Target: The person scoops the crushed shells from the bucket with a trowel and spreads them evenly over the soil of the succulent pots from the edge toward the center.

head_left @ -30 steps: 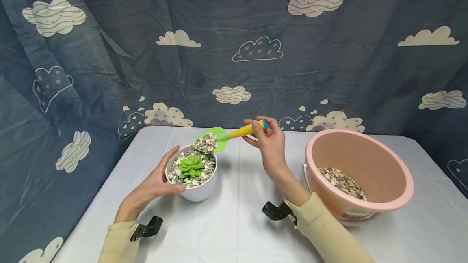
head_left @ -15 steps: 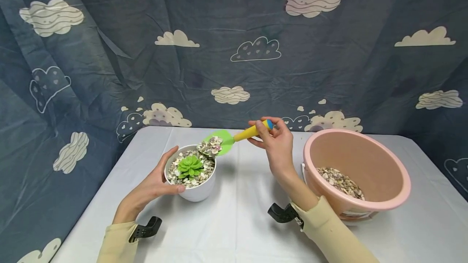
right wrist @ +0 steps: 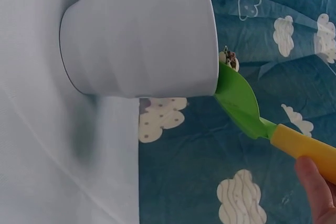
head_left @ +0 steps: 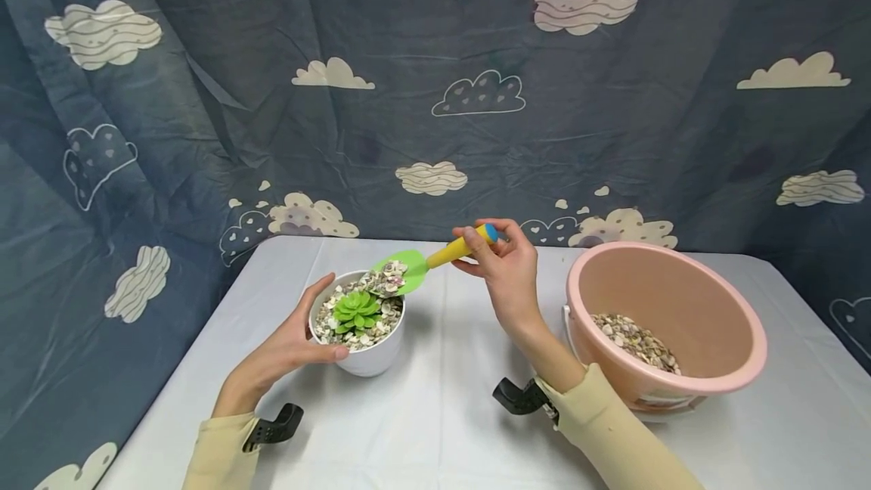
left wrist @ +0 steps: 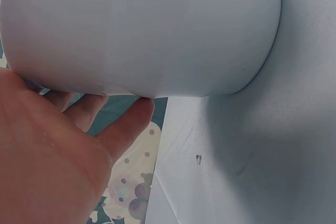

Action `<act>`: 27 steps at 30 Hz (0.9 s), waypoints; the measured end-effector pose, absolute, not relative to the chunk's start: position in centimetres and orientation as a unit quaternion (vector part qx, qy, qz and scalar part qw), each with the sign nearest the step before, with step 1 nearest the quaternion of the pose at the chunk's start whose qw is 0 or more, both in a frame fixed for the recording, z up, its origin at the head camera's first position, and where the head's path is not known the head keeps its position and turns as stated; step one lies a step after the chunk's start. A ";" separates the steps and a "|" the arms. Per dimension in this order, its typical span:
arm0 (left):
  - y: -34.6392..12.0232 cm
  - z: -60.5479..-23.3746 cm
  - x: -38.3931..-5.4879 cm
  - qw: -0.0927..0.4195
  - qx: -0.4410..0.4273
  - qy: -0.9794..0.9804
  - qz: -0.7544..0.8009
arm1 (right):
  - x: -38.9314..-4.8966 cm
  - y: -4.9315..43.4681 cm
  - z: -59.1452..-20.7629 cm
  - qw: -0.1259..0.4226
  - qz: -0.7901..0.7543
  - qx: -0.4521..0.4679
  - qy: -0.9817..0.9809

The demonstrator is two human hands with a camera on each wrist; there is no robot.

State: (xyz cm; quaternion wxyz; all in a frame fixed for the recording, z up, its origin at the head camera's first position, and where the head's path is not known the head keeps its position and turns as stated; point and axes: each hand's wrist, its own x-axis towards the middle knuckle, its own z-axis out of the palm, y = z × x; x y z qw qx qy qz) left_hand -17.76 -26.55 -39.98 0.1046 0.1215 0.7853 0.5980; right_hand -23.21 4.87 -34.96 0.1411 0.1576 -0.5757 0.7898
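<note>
My left hand (head_left: 275, 358) holds the white flower pot (head_left: 370, 360) from its left side, thumb in front and fingers around the back. Inside the pot, a green succulent (head_left: 356, 311) stands among small pale shells or pebbles. My right hand (head_left: 506, 274) grips the yellow handle of a small trowel (head_left: 449, 253). Its green blade slants down over the pot's far right rim and carries a heap of the same bits (head_left: 389, 278). In the right wrist view, the blade (right wrist: 239, 100) appears at the pot's rim. The left wrist view shows the pot's smooth side (left wrist: 147, 30) against my fingers.
To the right stands a large pink bucket (head_left: 670, 278) with a layer of shell-like bits (head_left: 640, 342) at its bottom. A white cloth (head_left: 442, 414) covers the table. Behind hangs a dark blue curtain (head_left: 381, 127) with cloud prints.
The trowel first shifted slightly right, then came back left and lower, so its tip and heap now sit nearer the pot's contents. My left hand and the pot stay put.
</note>
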 end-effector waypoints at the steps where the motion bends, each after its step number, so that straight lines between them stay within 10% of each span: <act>1: -26.5 -40.0 -17.8 0.104 0.122 0.786 0.597 | -23.2 4.8 -34.9 0.144 0.788 0.161 -0.576; 27: -26.5 -39.9 -17.8 0.103 0.118 0.784 0.600 | -23.7 3.9 -32.6 0.151 0.733 0.238 -0.620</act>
